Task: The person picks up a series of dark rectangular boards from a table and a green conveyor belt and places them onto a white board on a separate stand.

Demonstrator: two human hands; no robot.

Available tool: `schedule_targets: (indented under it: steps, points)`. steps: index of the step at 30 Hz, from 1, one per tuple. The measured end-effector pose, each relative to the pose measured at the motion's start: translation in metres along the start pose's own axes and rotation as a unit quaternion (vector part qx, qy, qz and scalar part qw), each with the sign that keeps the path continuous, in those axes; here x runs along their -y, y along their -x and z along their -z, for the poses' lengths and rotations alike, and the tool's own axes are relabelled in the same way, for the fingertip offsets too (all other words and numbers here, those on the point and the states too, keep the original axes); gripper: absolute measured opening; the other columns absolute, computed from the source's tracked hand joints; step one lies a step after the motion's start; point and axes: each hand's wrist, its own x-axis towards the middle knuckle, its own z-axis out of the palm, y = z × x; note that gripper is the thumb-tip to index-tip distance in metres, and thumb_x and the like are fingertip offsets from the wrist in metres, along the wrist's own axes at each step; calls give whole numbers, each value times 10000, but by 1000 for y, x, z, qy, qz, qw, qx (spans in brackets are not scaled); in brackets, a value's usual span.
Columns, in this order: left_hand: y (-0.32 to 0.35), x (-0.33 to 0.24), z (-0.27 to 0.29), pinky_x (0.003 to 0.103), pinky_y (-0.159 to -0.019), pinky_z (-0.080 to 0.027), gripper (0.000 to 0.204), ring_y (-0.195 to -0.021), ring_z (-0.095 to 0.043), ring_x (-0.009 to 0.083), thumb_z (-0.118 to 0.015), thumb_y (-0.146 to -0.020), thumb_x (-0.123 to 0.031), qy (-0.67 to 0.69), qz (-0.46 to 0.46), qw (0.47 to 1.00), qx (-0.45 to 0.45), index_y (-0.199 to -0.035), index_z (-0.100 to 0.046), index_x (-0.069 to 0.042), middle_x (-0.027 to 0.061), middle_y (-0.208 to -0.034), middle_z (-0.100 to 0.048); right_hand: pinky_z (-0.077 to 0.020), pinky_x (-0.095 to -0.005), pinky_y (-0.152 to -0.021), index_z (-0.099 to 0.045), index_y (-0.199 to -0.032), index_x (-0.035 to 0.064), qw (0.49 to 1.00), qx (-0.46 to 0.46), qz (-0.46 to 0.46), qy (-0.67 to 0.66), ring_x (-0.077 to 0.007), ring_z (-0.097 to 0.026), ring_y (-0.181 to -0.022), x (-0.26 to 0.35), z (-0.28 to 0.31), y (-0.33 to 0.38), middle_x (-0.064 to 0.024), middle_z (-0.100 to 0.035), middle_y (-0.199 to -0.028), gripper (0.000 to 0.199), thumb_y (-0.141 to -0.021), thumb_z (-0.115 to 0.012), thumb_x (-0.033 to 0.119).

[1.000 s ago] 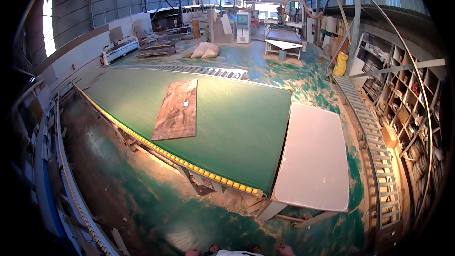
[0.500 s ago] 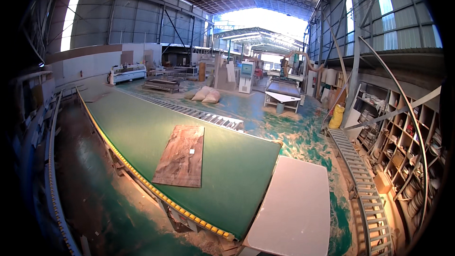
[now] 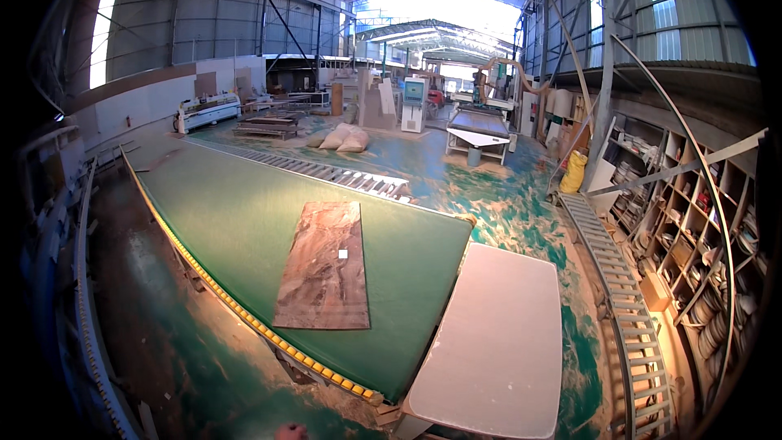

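Note:
Neither of my hands shows in the head view. A long brown wood-grain panel (image 3: pixel 323 277) lies flat on a wide green table (image 3: pixel 220 212) with a yellow-studded front edge. A small white label (image 3: pixel 342 253) sits near the panel's middle. A pale grey board (image 3: pixel 497 342) lies on a lower stand butted against the green table's right end. A small pinkish bit (image 3: pixel 290 432) at the lower edge is too small to identify.
A roller conveyor (image 3: pixel 334 173) runs behind the green table, and another (image 3: pixel 623 301) runs along the right by open shelves (image 3: pixel 700 236). Sacks (image 3: pixel 342 140), a yellow bag (image 3: pixel 574 171) and machines (image 3: pixel 476 126) stand farther back on the green-painted floor.
The view has tilted upward and shifted, bringing the roof and far hall into sight. The brown panel stays in place on the green table.

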Motion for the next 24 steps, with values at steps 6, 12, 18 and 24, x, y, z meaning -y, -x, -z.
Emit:
schedule_targets:
  steps: [6, 12, 18, 24]
  points:
    - [-55, -181, -34, 420, -813, -519, 251, -884, -670, 324, -648, -841, -189, -57, -331, 903, -267, -1006, -675, -1, 178, -918, -691, -516, -290, -640, -609, -1259, 35, 982, 65, 169, -50, -167, -643, -762, 97, -42, -53, -91, -690, -980, 334, -962, -608, 187]
    - [-188, -258, -52, 465, -1079, -362, 509, -1275, -442, 411, -653, -783, -197, -205, -282, 883, -313, -1233, -555, 18, 254, -1379, -481, -525, -308, -589, -593, -1214, 14, 961, 84, 22, -262, -201, -666, -721, 248, -146, -51, -147, -691, -929, 343, -906, -667, 145]
    - [-209, -229, -154, 549, -1116, -256, 655, -1391, -304, 421, -684, -687, -275, -213, -237, 886, -337, -1269, -521, -22, 214, -1484, -380, -493, -259, -544, -589, -1226, 18, 974, 93, 77, -190, -163, -635, -677, 293, -219, -122, -147, -691, -993, 297, -978, -597, 183]
    - [-131, -221, -201, 516, -1043, -408, 478, -1238, -514, 340, -748, -780, -246, -131, -249, 957, 73, -1195, -607, -55, 132, -1262, -615, -591, -353, -705, -559, -1288, 3, 957, -40, 35, -285, -220, -702, -791, 355, -279, -152, -112, -688, -1108, 406, -983, -598, 267]
